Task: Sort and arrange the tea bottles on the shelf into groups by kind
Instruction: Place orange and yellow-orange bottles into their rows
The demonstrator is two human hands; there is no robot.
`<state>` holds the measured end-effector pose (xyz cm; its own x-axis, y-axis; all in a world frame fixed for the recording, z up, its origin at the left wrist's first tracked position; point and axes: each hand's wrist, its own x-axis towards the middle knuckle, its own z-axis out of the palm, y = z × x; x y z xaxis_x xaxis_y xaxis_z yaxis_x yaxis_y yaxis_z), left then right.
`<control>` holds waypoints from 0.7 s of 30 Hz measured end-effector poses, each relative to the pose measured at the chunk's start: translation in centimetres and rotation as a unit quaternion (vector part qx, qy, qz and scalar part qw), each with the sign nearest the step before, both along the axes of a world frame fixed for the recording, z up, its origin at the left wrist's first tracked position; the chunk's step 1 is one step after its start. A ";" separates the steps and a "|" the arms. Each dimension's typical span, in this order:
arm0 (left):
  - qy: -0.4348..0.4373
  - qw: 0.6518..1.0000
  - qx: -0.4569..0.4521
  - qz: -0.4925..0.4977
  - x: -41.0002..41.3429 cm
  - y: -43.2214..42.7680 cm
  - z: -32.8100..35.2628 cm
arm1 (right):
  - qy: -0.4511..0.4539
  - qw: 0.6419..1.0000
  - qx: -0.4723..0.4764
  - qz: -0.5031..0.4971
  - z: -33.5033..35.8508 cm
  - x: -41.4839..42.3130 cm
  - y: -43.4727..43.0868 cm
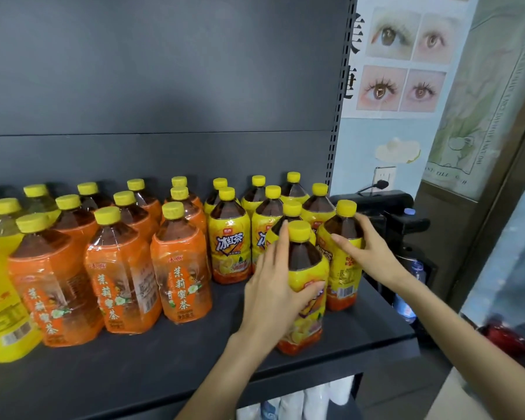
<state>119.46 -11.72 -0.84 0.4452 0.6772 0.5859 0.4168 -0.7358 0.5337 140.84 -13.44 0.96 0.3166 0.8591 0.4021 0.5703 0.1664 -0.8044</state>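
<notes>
Near the dark shelf's (164, 374) front right, the left hand (272, 286) wraps a yellow-labelled plastic tea bottle with a yellow cap (308, 268). Just behind, the right hand (372, 253) clasps a second yellow-labelled bottle (344, 225). Orange-labelled bottles (181, 277) stand grouped leftward.

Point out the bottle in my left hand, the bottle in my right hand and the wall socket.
Left-hand bottle (308, 316): head view, lower label.
Right-hand bottle (344, 274): head view, middle of label.
Wall socket (387, 173): head view, white plate.

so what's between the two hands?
Head view: the front iced black tea bottle, gripped by the left hand; the right hand holds the end bottle beside it.
</notes>
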 end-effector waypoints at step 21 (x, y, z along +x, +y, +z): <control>0.163 0.977 0.036 0.133 -5.0 7.6 2.2 | -0.042 0.985 0.080 -0.147 -2.2 -1.5 1.1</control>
